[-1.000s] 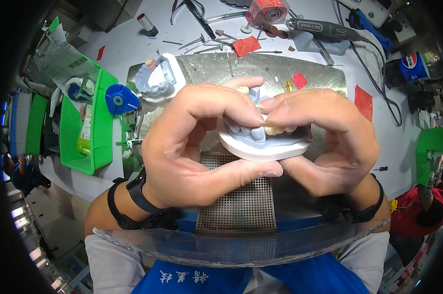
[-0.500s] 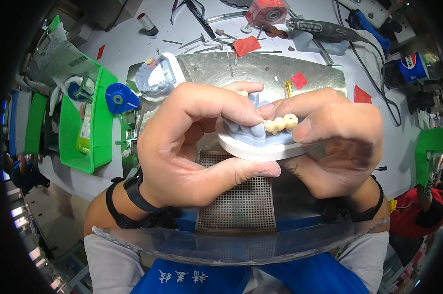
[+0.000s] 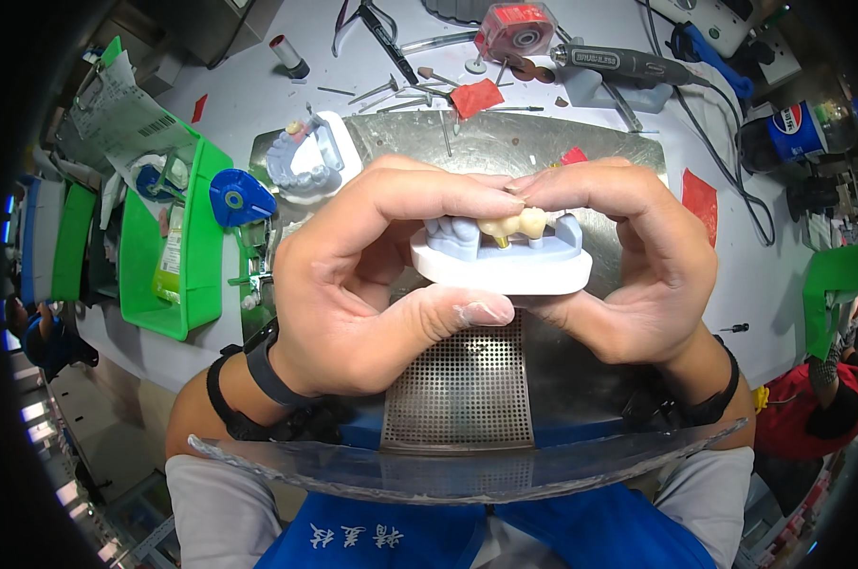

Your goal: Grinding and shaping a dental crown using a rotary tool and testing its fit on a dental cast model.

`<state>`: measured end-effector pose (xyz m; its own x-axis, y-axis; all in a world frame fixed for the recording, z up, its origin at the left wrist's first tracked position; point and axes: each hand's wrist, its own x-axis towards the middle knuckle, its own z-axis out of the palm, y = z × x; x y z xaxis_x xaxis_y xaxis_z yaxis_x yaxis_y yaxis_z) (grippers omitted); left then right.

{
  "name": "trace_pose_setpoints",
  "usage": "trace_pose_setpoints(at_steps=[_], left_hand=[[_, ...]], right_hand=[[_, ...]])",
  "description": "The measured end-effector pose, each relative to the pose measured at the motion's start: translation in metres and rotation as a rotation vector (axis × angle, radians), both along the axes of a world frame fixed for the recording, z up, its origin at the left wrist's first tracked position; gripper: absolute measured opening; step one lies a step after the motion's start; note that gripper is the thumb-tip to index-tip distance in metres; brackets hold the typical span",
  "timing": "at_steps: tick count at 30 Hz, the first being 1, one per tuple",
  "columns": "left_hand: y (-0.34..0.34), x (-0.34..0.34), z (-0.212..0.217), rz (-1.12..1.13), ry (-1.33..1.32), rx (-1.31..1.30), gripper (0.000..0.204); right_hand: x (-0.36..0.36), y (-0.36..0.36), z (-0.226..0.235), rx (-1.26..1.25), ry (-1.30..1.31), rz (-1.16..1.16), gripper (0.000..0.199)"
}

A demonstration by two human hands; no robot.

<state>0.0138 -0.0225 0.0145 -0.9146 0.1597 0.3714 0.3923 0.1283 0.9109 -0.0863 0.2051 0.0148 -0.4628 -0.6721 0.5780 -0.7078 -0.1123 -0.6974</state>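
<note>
Both my hands hold one dental model [image 3: 501, 262]: a white base with blue-grey teeth and a cream-coloured bridge [image 3: 514, 224] seated on top. My left hand [image 3: 372, 275] wraps it from the left, thumb along the base's front edge, forefinger over the top. My right hand [image 3: 628, 261] cups it from the right, its forefinger tip meeting the left one above the bridge. The model is held above a perforated metal grid [image 3: 462, 384] on a metal plate [image 3: 505, 142].
A second dental model [image 3: 307, 163] lies at the plate's far left corner. A green tray [image 3: 168, 251] and blue disc [image 3: 231, 197] stand to the left. Hand tools, a rotary handpiece [image 3: 628, 64], red paper scraps [image 3: 476, 97] and a clear shield [image 3: 467, 465] are around.
The model has been turned and tilted so its front faces me, with the cream bridge now exposed. My fingers moved from covering it to pinching above it.
</note>
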Motion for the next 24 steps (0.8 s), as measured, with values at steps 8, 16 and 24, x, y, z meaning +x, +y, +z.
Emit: trace_pose_setpoints(at_steps=[8,16,24], left_hand=[[0.003,-0.017,-0.011,0.032,0.260,-0.136,0.065],[-0.004,-0.009,0.003,0.135,0.387,-0.514,0.051],[-0.005,-0.024,-0.010,-0.146,0.360,0.149,0.052]], right_hand=[[-0.005,0.002,0.009,0.052,0.278,-0.169,0.042],[-0.002,0.000,0.008,0.069,0.504,-0.225,0.049],[-0.012,0.000,0.006,-0.022,0.249,-0.089,0.055]])
